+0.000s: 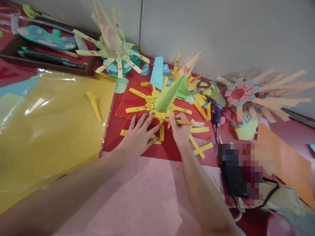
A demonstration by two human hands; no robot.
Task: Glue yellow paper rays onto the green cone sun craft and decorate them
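Observation:
A yellow paper flower [150,100] with long strip petals and a green paper cone [164,98] at its centre lies on a red board [128,95]. Dark marks show on several of its petals. My left hand [140,131] rests with fingers spread over the near petals, holding nothing. In my right hand [180,131] is a pen [183,122] with an orange-yellow barrel and a clear end. Its tip is at the near edge of the flower, partly hidden by my fingers. Loose yellow paper strips [200,149] lie beside my right hand.
A finished-looking cone flower [114,49] stands behind, near a brown tray [86,67]. Scissors [208,91], a blue glue gun [216,109] and a pink-and-teal paper flower [240,93] lie at right. Yellow sheets in plastic [61,131] cover the left; a black device [233,170] sits front right.

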